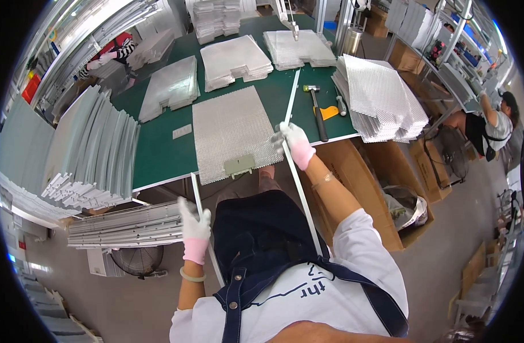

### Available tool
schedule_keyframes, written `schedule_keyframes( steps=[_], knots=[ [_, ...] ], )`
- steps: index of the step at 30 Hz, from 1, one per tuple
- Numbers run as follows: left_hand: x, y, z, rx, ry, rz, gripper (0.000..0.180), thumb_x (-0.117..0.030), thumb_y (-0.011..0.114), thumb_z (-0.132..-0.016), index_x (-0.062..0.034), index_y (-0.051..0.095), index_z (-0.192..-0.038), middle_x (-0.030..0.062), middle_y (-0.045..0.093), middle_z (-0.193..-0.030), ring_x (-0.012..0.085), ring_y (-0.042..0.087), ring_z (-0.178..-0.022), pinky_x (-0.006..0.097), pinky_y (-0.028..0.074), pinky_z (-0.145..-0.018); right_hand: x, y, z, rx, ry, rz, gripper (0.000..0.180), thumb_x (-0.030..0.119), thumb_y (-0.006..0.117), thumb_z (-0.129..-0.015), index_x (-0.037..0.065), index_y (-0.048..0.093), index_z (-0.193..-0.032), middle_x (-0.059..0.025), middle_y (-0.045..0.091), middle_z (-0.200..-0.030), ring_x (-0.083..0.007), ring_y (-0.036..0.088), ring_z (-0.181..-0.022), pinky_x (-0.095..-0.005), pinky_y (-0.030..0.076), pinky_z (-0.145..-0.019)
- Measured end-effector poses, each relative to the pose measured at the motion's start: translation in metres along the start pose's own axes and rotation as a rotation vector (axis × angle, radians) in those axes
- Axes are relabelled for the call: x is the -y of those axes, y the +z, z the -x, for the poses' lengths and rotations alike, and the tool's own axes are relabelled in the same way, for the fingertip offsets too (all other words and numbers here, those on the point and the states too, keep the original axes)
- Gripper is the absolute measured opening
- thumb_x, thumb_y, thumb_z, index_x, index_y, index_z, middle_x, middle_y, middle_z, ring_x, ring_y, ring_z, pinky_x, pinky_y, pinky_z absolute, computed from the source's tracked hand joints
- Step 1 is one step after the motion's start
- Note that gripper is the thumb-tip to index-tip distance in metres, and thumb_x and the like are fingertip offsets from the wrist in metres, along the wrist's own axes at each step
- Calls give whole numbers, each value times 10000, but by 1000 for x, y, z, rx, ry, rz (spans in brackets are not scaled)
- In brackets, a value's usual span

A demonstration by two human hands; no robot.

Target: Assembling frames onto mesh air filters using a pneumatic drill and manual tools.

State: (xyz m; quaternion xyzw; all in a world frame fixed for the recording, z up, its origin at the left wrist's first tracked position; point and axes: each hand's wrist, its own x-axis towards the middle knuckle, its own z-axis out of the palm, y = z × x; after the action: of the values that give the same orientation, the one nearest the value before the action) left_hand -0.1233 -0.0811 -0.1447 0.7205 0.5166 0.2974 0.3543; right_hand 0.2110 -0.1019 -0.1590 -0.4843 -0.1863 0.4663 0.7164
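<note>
A silvery mesh sheet (230, 123) lies on the green table in front of me, its near end at the table edge. On that end rests a small grey-green plate (239, 165). My right hand (296, 146), in a white and pink glove, grips a long, thin white strip (301, 194) that slants from the table down past my apron. Lower down on the left, my gloved left hand (195, 228) has its fingers stretched out, somewhat blurred. A second white strip (198, 194) passes by its thumb; whether they touch I cannot tell.
Stacked mesh sheets (236, 60) line the table's back, with another tall stack (382, 100) at right. A hammer (318, 114) lies beside a yellow piece (330, 112). Upright panels (96, 143) fill the left. Cardboard boxes (356, 188) stand below right. Co-workers (493, 123) are nearby.
</note>
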Motion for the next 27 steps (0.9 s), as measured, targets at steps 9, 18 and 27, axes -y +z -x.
schedule_keyframes(
  steps=[9, 18, 27],
  knots=[
    [-72, 133, -40, 845, -424, 822, 253, -250, 586, -887, -31, 596, -1012, 63, 618, -921, 169, 584, -829, 327, 467, -778, -20, -11, 73, -59, -30, 288, 388, 270, 411, -983, -5, 435, -1255, -49, 598, -742, -39, 472, -467, -164, 378, -394],
    [-38, 248, -65, 325, -583, 1257, 197, -184, 580, -890, -10, 603, -978, 88, 603, -863, 188, 583, -726, 309, 491, -644, -30, -18, 78, -94, 16, 347, 332, 233, 466, -961, 30, 511, -1221, -2, 575, -702, -32, 472, -477, -163, 379, -420],
    [-51, 238, -70, 298, -602, 1287, 107, -107, 586, -871, -9, 600, -910, 89, 602, -795, 198, 583, -691, 306, 485, -585, -31, -19, 71, -99, -30, 342, 307, 208, 477, -954, 1, 542, -1171, -2, 575, -662, -39, 466, -463, -167, 382, -431]
  ],
)
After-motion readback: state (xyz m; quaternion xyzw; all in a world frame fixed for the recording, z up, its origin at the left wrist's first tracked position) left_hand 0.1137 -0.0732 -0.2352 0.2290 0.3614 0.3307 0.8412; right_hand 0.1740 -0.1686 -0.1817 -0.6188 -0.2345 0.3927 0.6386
